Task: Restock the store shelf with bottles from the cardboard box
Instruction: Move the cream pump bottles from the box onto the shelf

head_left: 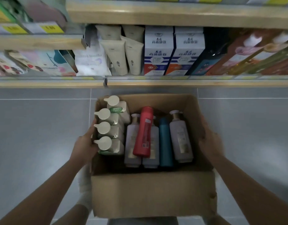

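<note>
Left hand (86, 144) and right hand (209, 140) each clasp a side wall of the cardboard box (153, 194), keeping its bottles level below the shelf (140, 82).

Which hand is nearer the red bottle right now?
Left. The left hand grips the box wall beside the cream pump bottles; the right hand holds the far wall, beyond the red bottle.

cardboard box (153, 192) on floor (34, 135) before shelf (140, 82) | pump bottles (106, 129) in a row along box's left wall | flat bottles (158, 140) side by side to their right, one lying on two | hands (85, 143) on left and right walls
</note>
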The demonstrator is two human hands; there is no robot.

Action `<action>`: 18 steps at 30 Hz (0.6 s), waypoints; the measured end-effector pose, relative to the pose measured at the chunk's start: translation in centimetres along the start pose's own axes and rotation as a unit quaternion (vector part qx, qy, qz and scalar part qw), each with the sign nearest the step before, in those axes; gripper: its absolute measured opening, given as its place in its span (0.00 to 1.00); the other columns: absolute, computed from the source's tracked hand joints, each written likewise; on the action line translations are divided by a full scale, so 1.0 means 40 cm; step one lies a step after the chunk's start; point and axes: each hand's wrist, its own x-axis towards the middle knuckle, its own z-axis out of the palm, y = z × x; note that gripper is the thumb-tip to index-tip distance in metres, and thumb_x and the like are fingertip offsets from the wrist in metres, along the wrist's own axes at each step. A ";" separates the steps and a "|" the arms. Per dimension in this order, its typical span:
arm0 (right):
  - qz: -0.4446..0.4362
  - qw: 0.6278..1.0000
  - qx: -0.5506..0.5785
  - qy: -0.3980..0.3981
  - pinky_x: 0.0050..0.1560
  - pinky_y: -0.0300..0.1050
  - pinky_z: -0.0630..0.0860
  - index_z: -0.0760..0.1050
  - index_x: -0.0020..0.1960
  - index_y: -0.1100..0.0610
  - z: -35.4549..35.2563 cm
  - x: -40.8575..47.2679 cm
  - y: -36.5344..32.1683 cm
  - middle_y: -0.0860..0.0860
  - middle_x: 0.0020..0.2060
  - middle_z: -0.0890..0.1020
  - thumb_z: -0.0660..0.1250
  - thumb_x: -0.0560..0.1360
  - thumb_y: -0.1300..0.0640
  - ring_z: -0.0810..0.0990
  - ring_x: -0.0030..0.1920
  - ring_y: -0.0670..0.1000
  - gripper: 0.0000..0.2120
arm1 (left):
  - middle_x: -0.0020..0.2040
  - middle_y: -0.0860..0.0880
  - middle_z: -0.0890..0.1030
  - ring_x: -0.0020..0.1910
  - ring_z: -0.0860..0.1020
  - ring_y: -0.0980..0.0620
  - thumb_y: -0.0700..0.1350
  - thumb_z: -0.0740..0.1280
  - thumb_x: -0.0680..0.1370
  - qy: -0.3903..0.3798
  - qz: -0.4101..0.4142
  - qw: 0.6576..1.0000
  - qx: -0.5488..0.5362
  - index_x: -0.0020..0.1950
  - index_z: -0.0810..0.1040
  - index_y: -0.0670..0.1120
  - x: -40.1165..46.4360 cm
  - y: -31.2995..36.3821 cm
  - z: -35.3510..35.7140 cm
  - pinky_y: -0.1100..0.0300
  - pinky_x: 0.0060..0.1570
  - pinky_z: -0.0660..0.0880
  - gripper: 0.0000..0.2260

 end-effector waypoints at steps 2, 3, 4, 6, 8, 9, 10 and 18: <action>0.002 1.000 0.007 0.014 0.38 0.52 0.75 0.45 0.76 0.46 0.042 0.029 -0.001 0.62 0.41 0.80 0.62 0.72 0.69 0.78 0.36 0.61 0.42 | 0.33 0.47 0.76 0.27 0.69 0.52 0.32 0.63 0.68 0.016 0.007 1.000 0.003 0.74 0.49 0.66 0.035 -0.023 0.018 0.58 0.30 0.66 0.45; 0.008 1.000 0.013 0.020 0.36 0.51 0.75 0.43 0.75 0.44 0.063 0.041 -0.005 0.61 0.39 0.80 0.62 0.72 0.69 0.77 0.33 0.60 0.43 | 0.33 0.46 0.76 0.27 0.69 0.51 0.32 0.62 0.68 0.021 0.010 1.000 0.009 0.74 0.47 0.67 0.050 -0.032 0.026 0.57 0.30 0.66 0.46; 0.012 0.999 0.023 0.026 0.34 0.50 0.74 0.40 0.74 0.41 0.082 0.051 -0.011 0.59 0.36 0.78 0.61 0.73 0.68 0.75 0.31 0.58 0.43 | 0.34 0.45 0.77 0.28 0.70 0.50 0.32 0.62 0.68 0.029 0.011 0.999 0.008 0.74 0.47 0.67 0.065 -0.038 0.032 0.57 0.30 0.66 0.46; 0.015 0.998 0.032 0.046 0.33 0.46 0.69 0.36 0.71 0.37 0.113 0.078 -0.026 0.55 0.34 0.74 0.60 0.75 0.65 0.70 0.27 0.51 0.42 | 0.36 0.43 0.79 0.31 0.73 0.44 0.32 0.61 0.68 0.049 0.010 0.999 -0.009 0.74 0.48 0.66 0.100 -0.042 0.041 0.56 0.33 0.68 0.44; 0.008 0.998 0.024 0.063 0.32 0.44 0.65 0.32 0.70 0.36 0.130 0.117 -0.040 0.53 0.32 0.71 0.60 0.76 0.64 0.66 0.25 0.46 0.42 | 0.42 0.41 0.82 0.38 0.77 0.35 0.32 0.61 0.69 0.065 0.013 0.998 -0.009 0.74 0.51 0.63 0.145 -0.041 0.034 0.53 0.38 0.71 0.42; 0.005 0.998 0.024 0.064 0.31 0.43 0.66 0.31 0.69 0.35 0.134 0.134 -0.043 0.52 0.32 0.71 0.59 0.77 0.63 0.67 0.26 0.46 0.43 | 0.45 0.40 0.82 0.42 0.78 0.33 0.33 0.62 0.70 0.060 0.014 0.998 0.001 0.75 0.50 0.62 0.162 -0.040 0.023 0.51 0.40 0.72 0.41; 0.003 0.998 0.027 0.059 0.31 0.44 0.68 0.29 0.69 0.34 0.134 0.145 -0.045 0.51 0.32 0.70 0.59 0.77 0.62 0.69 0.26 0.47 0.44 | 0.48 0.39 0.82 0.45 0.78 0.32 0.34 0.62 0.71 0.048 0.019 0.999 0.009 0.75 0.49 0.61 0.175 -0.038 0.010 0.49 0.43 0.73 0.40; -0.040 0.999 -0.010 0.022 0.45 0.53 0.77 0.54 0.72 0.48 0.028 0.163 -0.104 0.57 0.55 0.77 0.61 0.75 0.61 0.78 0.50 0.60 0.30 | 0.67 0.45 0.74 0.61 0.76 0.41 0.44 0.62 0.79 -0.110 -0.025 0.993 -0.045 0.77 0.48 0.52 0.261 0.036 -0.221 0.50 0.58 0.74 0.31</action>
